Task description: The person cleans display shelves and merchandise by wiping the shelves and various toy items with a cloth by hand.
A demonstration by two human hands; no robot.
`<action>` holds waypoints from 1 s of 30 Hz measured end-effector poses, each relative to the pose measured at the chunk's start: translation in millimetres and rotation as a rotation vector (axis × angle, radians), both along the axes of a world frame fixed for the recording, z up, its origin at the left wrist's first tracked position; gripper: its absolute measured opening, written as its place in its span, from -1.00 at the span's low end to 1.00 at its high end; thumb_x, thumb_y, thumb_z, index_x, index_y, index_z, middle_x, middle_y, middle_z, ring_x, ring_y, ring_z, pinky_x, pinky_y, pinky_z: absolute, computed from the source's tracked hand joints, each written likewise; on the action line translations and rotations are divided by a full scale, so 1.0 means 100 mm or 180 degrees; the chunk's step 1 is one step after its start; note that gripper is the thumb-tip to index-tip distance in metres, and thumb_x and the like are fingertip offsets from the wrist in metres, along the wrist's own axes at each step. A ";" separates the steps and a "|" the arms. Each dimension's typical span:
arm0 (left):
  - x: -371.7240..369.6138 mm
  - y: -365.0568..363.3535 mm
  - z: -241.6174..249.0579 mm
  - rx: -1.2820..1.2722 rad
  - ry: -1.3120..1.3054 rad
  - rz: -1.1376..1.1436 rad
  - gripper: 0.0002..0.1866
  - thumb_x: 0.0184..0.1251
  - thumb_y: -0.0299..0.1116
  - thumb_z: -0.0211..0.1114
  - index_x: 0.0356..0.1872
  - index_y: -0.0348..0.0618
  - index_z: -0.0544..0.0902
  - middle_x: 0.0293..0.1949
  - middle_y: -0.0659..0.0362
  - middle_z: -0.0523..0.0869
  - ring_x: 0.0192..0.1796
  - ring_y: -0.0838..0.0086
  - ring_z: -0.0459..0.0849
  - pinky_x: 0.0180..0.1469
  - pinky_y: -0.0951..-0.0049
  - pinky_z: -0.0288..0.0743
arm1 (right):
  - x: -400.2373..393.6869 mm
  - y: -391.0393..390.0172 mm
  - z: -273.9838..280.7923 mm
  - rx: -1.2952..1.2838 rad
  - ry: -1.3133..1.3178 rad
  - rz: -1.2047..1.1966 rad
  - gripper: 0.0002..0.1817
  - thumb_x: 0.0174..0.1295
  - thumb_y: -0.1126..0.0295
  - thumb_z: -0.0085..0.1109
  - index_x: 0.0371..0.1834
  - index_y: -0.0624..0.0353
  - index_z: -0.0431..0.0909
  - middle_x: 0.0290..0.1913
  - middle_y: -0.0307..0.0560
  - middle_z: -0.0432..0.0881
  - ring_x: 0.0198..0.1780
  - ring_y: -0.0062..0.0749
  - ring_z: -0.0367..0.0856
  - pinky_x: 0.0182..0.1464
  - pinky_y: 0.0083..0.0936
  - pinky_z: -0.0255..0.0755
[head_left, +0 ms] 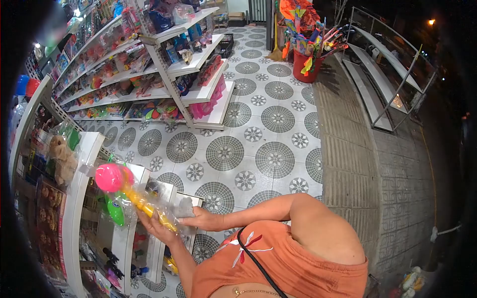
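Note:
A bagged toy (139, 197) with a pink round head and a yellow handle lies across my left hand (158, 227), whose fingers wrap round the yellow handle. My right hand (201, 218) is at the near end of the bag, its fingers pinched on a grey-white wad (185, 207) that looks like a cloth or crumpled plastic. A green toy in clear plastic (115, 209) is just left of the handle, in front of the white shelf unit. A brown plush toy (62, 159) hangs in clear wrap further left.
Shelves full of packaged toys (159, 94) stand at the upper left. A red bucket (305, 67) of colourful toys is on the patterned floor (223, 154) at the back. An empty metal rack (387, 74) stands outside at the right.

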State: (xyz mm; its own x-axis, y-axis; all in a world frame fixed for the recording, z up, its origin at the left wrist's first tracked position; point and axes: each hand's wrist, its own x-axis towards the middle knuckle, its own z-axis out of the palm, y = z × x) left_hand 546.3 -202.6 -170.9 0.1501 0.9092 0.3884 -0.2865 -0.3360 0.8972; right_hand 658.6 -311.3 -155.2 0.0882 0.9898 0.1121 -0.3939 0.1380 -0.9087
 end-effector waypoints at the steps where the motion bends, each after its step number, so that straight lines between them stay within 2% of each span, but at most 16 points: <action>1: 0.00 0.00 0.03 0.0009 -0.0060 0.0085 -0.43 0.21 -0.51 -0.01 0.29 -0.28 0.13 0.29 0.03 0.18 0.26 0.32 0.24 0.24 0.37 0.15 | 0.05 -0.06 0.08 -0.0247 0.0011 0.0263 -0.65 0.25 0.26 0.04 -0.02 0.26 0.37 -0.19 -0.27 0.50 -0.14 -0.65 0.38 -0.05 -0.60 0.32; 4: 0.01 -0.11 0.30 -0.0151 -0.0049 0.0347 -0.31 0.10 -0.68 -0.03 0.33 -0.18 0.05 0.33 0.08 0.11 0.29 0.32 0.19 0.27 0.36 0.11 | 0.14 0.01 0.19 0.0318 0.0248 -0.0130 -0.68 0.25 0.28 0.04 -0.02 0.24 0.41 -0.11 -0.26 0.51 -0.08 -0.65 0.39 0.00 -0.61 0.31; 7: 0.02 -0.13 0.22 -0.0230 -0.0149 0.0281 -0.29 0.05 -0.70 -0.01 0.32 -0.20 0.07 0.32 0.06 0.11 0.30 0.31 0.19 0.29 0.33 0.08 | 0.26 0.02 0.64 0.0323 0.0588 -0.0403 -0.68 0.24 0.28 0.04 -0.04 0.25 0.40 -0.14 -0.22 0.49 -0.11 -0.62 0.40 -0.01 -0.57 0.32; 10: 0.15 -0.26 0.28 0.0205 0.0129 0.0461 -0.25 -0.02 -0.68 0.03 0.31 -0.21 0.07 0.30 0.02 0.12 0.30 0.28 0.18 0.29 0.30 0.08 | 0.13 0.18 0.51 0.1161 -0.0579 -0.1130 -0.67 0.17 0.38 0.10 -0.04 0.28 0.35 0.04 -0.07 0.38 0.02 -0.45 0.37 0.07 -0.53 0.26; 13: 0.11 -0.24 0.24 0.0508 0.0270 0.0512 -0.21 -0.08 -0.66 0.07 0.31 -0.23 0.05 0.27 -0.01 0.16 0.29 0.26 0.19 0.30 0.27 0.08 | 0.19 0.19 0.49 0.2156 -0.1904 -0.1850 -0.62 0.05 0.55 0.10 -0.01 0.26 0.34 0.12 0.06 0.29 0.13 -0.20 0.31 0.15 -0.39 0.19; 16: 0.03 -0.16 0.06 0.0538 0.0597 0.0835 -0.22 0.00 -0.66 0.09 0.32 -0.27 -0.01 0.21 -0.03 0.25 0.16 0.26 0.37 0.20 0.32 0.23 | 0.22 0.18 0.51 0.2443 -0.2005 -0.1715 -0.50 -0.06 0.62 0.11 0.05 0.19 0.34 0.16 0.11 0.26 0.20 -0.01 0.24 0.21 -0.27 0.12; 19: 0.07 -0.25 0.20 0.0397 0.0948 0.1154 -0.21 -0.07 -0.70 0.05 0.31 -0.28 0.00 0.17 -0.01 0.29 0.15 0.30 0.37 0.19 0.38 0.23 | 0.15 0.29 0.51 0.2080 -0.2624 -0.1672 -0.39 -0.08 0.62 0.09 0.16 0.12 0.30 0.24 0.14 0.18 0.24 0.02 0.19 0.25 -0.22 0.07; 20: 0.08 -0.30 0.25 0.0072 0.0639 0.1018 -0.15 -0.15 -0.70 0.07 0.32 -0.25 0.00 0.17 0.00 0.28 0.06 0.33 0.39 0.13 0.43 0.26 | 0.12 0.33 0.49 0.1926 -0.2898 -0.1567 -0.38 -0.07 0.60 0.09 0.18 0.11 0.29 0.26 0.15 0.16 0.24 0.04 0.18 0.27 -0.22 0.05; 21: 0.10 -0.39 0.30 0.0123 0.0379 0.0899 -0.18 -0.10 -0.71 0.05 0.33 -0.26 0.00 0.15 0.02 0.31 0.04 0.37 0.41 0.10 0.46 0.29 | 0.07 0.35 0.46 0.1777 -0.3183 -0.1487 -0.37 -0.06 0.58 0.08 0.21 0.10 0.28 0.28 0.16 0.14 0.25 0.06 0.17 0.29 -0.21 0.03; 22: 0.07 -0.35 0.23 0.0484 0.0366 0.0977 -0.21 -0.06 -0.72 0.03 0.32 -0.30 0.01 0.12 0.03 0.36 0.03 0.39 0.44 0.08 0.47 0.33 | -0.01 0.35 0.39 0.1659 -0.2937 -0.1283 -0.36 -0.06 0.58 0.07 0.22 0.12 0.26 0.28 0.15 0.14 0.26 0.04 0.16 0.30 -0.24 0.01; 25: 0.05 -0.43 0.29 -0.0286 -0.0488 0.0616 -0.25 -0.02 -0.69 0.05 0.30 -0.34 0.03 0.06 0.04 0.41 0.06 0.40 0.45 0.10 0.46 0.33 | -0.19 0.32 0.15 0.1229 -0.2168 -0.0825 -0.35 -0.05 0.58 0.04 0.25 0.16 0.22 0.29 0.15 0.14 0.30 -0.03 0.12 0.32 -0.33 -0.02; 27: -0.01 -0.42 0.14 -0.0171 -0.0377 0.0680 -0.26 0.00 -0.66 0.09 0.29 -0.34 0.03 0.05 0.04 0.42 0.05 0.40 0.46 0.10 0.46 0.33 | -0.24 0.32 0.10 0.0890 -0.1532 -0.0618 -0.34 -0.03 0.56 0.02 0.26 0.21 0.18 0.29 0.16 0.15 0.32 -0.11 0.11 0.33 -0.40 -0.02; 28: -0.04 -0.43 0.08 -0.0122 -0.0317 0.0714 -0.26 0.01 -0.64 0.10 0.29 -0.34 0.04 0.05 0.03 0.42 0.04 0.40 0.46 0.10 0.46 0.33 | -0.24 0.33 0.10 0.0772 -0.1473 -0.0710 -0.44 0.11 0.49 0.00 0.24 0.24 0.17 0.22 0.07 0.25 0.25 -0.26 0.24 0.25 -0.49 0.12; 30: -0.06 -0.49 0.13 -0.0180 -0.0301 0.0758 -0.26 0.00 -0.64 0.12 0.28 -0.35 0.05 0.06 0.03 0.41 0.03 0.42 0.46 0.07 0.47 0.35 | -0.30 0.37 -0.02 -0.0068 -0.0200 -0.0401 -0.52 0.20 0.42 -0.03 0.21 0.25 0.19 0.12 -0.04 0.35 0.15 -0.36 0.33 0.16 -0.52 0.21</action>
State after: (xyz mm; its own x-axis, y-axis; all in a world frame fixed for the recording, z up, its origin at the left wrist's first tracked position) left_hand 540.4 -251.2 -158.2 -0.1052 0.9352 0.3382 -0.2888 -0.3541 0.8895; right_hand 628.2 -274.7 -156.8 0.2055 0.9735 0.1003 -0.3168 0.1631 -0.9344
